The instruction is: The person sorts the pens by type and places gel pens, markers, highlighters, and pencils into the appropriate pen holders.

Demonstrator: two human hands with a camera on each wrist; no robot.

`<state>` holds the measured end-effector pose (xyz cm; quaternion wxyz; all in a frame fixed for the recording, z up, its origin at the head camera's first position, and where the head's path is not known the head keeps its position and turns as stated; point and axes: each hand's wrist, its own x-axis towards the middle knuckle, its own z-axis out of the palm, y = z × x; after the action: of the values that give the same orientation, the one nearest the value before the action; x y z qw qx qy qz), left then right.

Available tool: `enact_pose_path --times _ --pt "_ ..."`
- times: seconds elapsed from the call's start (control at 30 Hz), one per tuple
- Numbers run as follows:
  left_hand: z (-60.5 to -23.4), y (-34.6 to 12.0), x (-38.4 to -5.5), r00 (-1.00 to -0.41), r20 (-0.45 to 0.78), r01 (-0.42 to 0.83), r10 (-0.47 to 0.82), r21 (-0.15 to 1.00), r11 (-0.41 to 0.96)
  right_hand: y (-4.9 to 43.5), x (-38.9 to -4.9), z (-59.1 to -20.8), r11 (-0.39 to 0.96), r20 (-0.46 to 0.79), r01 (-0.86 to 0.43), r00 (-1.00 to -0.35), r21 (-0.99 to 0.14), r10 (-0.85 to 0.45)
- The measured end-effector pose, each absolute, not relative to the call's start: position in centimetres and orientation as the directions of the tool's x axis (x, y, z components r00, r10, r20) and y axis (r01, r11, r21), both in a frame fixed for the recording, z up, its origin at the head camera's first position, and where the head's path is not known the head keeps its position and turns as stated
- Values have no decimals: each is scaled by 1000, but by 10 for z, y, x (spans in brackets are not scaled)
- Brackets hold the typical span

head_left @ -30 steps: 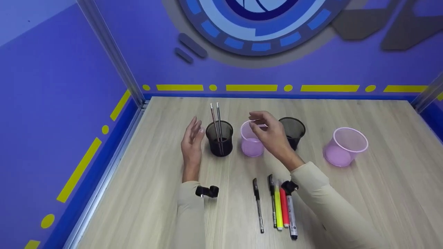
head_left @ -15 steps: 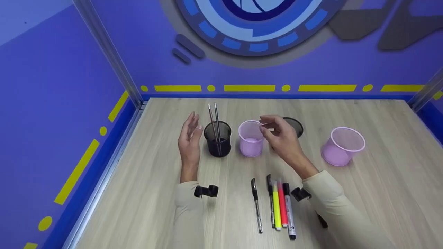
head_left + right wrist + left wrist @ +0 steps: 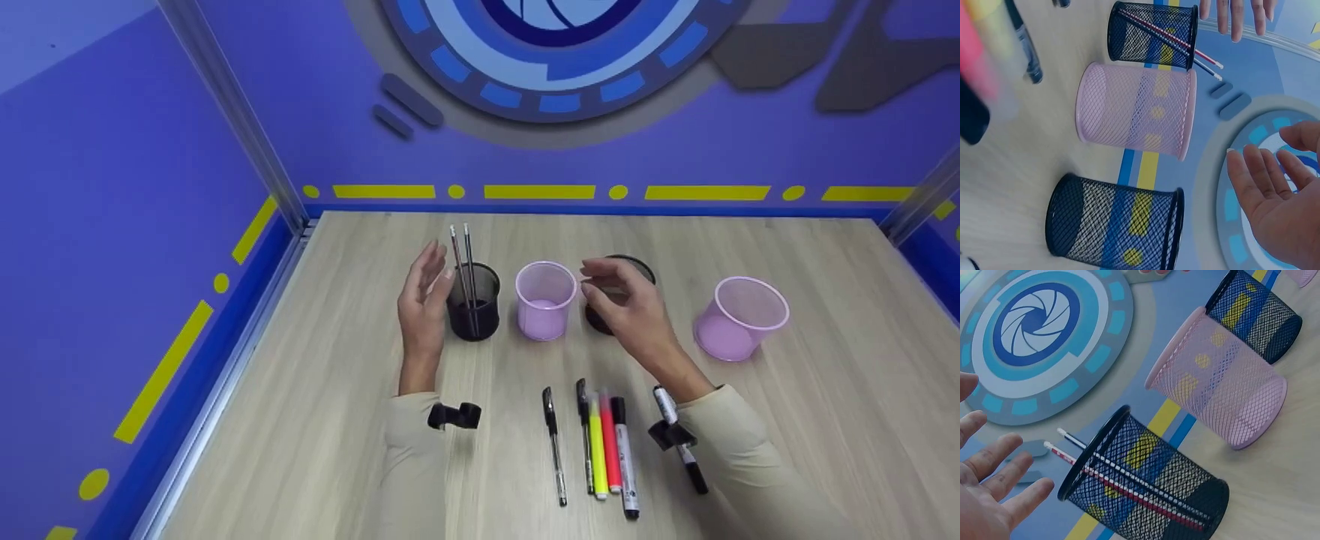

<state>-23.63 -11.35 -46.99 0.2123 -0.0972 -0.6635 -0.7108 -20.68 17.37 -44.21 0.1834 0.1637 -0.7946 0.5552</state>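
Note:
Beside a black mesh pencil cup (image 3: pixel 478 324) is my left hand (image 3: pixel 424 319), its fingers extended and holding nothing; whether the thumb touches the rim I cannot tell. Two pencils (image 3: pixel 1123 464) lean inside that cup. A pink mesh cup (image 3: pixel 543 324) stands between my hands, with nothing inside. My right hand (image 3: pixel 636 315) hovers over a second black mesh cup (image 3: pixel 1117 222), partly hiding it in the head view. From the right wrist, its palm and loosely bent fingers hold nothing.
Another pink cup (image 3: pixel 727 337) stands farther right. Nearer lie two black pens (image 3: pixel 555 448) (image 3: pixel 586 450), a yellow highlighter (image 3: pixel 598 457), a red highlighter (image 3: pixel 611 454) and a black-capped marker (image 3: pixel 627 472). Another marker (image 3: pixel 694 472) lies partly under my right wrist. Blue walls border the table.
My right hand has moved right, from the middle pink cup to the second black cup, uncovering the pink cup. The left hand has shifted slightly right toward the cup with pencils.

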Motion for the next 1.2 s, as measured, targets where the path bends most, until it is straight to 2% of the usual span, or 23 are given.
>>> enact_pose_path --times 0.5,0.77,1.2 --pt "-469 -88 -238 -889 447 454 -99 887 -79 192 -194 -446 333 425 -403 -905 -852 -8" --pt "-470 -75 -238 -896 440 444 -58 893 -74 199 -189 -452 282 447 -432 -895 -857 -13" --pt "-475 -60 -237 -901 432 433 -23 899 -64 212 -183 -456 298 429 -411 -903 -862 -3"
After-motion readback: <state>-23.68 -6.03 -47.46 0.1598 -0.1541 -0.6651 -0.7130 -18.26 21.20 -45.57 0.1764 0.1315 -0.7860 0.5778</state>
